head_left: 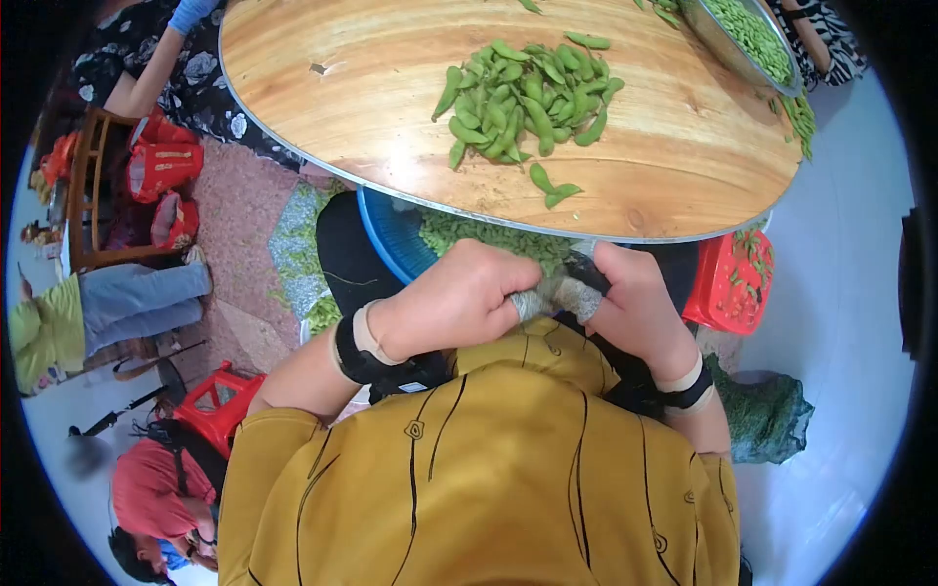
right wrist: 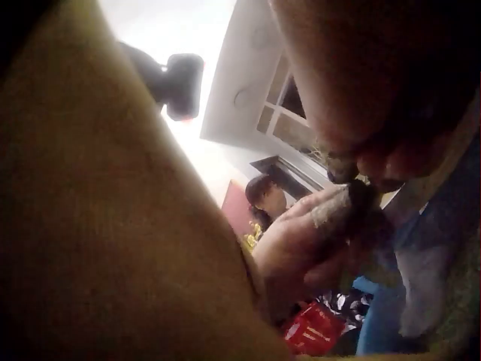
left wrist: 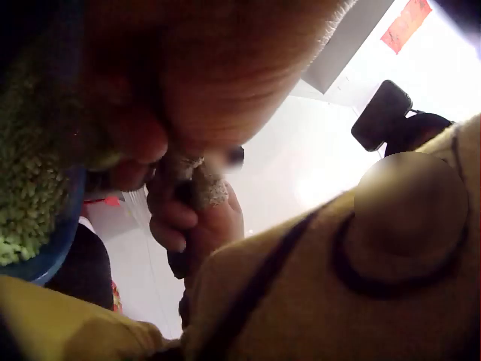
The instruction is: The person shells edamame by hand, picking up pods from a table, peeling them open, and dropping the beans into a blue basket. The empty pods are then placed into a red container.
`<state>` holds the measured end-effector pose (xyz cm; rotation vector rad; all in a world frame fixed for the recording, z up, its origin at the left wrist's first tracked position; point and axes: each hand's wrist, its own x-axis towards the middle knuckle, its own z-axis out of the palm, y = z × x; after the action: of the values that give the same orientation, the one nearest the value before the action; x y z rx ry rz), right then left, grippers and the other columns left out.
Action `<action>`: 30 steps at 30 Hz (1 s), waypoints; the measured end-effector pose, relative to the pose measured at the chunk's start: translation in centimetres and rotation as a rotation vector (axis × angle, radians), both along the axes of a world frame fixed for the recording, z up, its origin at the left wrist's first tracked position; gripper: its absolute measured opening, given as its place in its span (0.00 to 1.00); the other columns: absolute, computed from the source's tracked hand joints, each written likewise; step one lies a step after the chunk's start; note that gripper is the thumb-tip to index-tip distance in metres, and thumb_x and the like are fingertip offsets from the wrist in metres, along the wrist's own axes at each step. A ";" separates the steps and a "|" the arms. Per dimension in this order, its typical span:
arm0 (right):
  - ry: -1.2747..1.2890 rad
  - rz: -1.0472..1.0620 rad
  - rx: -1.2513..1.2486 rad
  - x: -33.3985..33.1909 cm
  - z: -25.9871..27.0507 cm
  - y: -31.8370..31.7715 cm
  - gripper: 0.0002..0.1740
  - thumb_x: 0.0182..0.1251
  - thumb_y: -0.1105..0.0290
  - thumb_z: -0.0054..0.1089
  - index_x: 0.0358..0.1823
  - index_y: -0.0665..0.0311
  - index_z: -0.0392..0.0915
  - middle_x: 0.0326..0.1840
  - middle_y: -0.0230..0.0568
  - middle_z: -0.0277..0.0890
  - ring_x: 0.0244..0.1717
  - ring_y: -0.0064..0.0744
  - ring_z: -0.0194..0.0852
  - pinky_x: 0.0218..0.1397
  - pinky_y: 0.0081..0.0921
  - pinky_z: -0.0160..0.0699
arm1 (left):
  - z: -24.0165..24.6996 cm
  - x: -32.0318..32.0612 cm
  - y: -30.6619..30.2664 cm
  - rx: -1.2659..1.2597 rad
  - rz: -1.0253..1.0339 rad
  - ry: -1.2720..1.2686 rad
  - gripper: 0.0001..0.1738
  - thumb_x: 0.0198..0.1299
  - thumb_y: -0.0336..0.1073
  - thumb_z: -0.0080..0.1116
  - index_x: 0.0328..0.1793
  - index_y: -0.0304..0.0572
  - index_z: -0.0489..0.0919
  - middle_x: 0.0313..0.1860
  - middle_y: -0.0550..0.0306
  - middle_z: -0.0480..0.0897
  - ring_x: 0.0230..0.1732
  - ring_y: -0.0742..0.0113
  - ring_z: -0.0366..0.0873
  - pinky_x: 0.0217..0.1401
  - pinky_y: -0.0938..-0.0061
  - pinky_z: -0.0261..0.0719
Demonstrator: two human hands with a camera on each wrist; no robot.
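Observation:
Both hands meet above the lap, just below the table's edge, with fingers curled and thumbs drawn together. The left hand (head_left: 459, 298) and the right hand (head_left: 640, 303) each have a thumb wrapped in pale grey tape. Between the thumbs they pinch a small greenish piece, mostly hidden by the fingers; I cannot tell its exact kind. Under the hands, a blue basket (head_left: 376, 230) holds many shelled green beans (head_left: 479, 236), also visible in the left wrist view. Ahead on the tabletop lies a heap of green bean pods (head_left: 532, 98), with loose pods (head_left: 554, 188) nearer the edge.
The wooden table (head_left: 342, 107) has a curved metal-edged rim. At its far right stands a metal bowl (head_left: 696, 31) of shelled beans. A red container (head_left: 738, 283) and a green mesh sack (head_left: 762, 415) are on the right, a red stool (head_left: 220, 400) on the left. Other people are around.

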<state>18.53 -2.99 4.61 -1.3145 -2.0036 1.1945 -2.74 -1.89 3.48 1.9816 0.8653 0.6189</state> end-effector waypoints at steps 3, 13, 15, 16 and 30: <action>0.174 0.090 -0.494 0.7 1.6 1.2 0.08 0.60 0.70 0.61 0.36 0.67 0.75 0.19 0.38 0.73 0.17 0.29 0.71 0.22 0.24 0.70 | 0.5 0.4 -0.1 0.005 -0.153 -0.092 0.03 0.55 0.30 0.58 0.31 0.39 0.78 0.20 0.50 0.75 0.19 0.57 0.74 0.23 0.70 0.71; 0.414 0.104 -0.551 -0.1 1.1 2.2 0.08 0.63 0.70 0.63 0.40 0.66 0.77 0.23 0.24 0.73 0.20 0.10 0.68 0.20 0.13 0.67 | 4.4 -1.3 -2.5 -0.693 0.291 -0.323 0.10 0.67 0.33 0.50 0.43 0.35 0.80 0.27 0.61 0.81 0.18 0.82 0.69 0.21 0.87 0.66; 0.252 0.096 -0.316 -0.4 -0.3 1.5 0.10 0.62 0.69 0.64 0.38 0.67 0.76 0.23 0.32 0.75 0.19 0.23 0.71 0.24 0.20 0.71 | 4.1 -2.8 -2.8 -0.578 0.531 -0.329 0.11 0.68 0.35 0.48 0.46 0.35 0.78 0.27 0.59 0.81 0.18 0.80 0.68 0.21 0.87 0.65; 0.068 0.177 0.134 0.0 -3.8 1.5 0.12 0.58 0.67 0.65 0.36 0.68 0.75 0.23 0.47 0.76 0.24 0.46 0.75 0.30 0.33 0.75 | 3.8 -3.6 -3.0 -0.573 0.530 -0.322 0.11 0.68 0.35 0.48 0.46 0.35 0.78 0.27 0.59 0.81 0.18 0.80 0.68 0.21 0.87 0.65; -0.564 0.429 0.248 6.3 -11.9 -1.8 0.11 0.47 0.74 0.63 0.35 0.64 0.77 0.34 0.49 0.77 0.35 0.53 0.77 0.39 0.43 0.76 | 0.9 -4.6 -4.1 -0.715 0.533 -1.026 0.16 0.69 0.43 0.50 0.48 0.37 0.76 0.30 0.55 0.80 0.22 0.74 0.71 0.23 0.82 0.66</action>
<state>24.81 -4.80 -7.26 -1.2210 -2.8433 0.7396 -7.38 -6.04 4.39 0.6060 0.7640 1.2505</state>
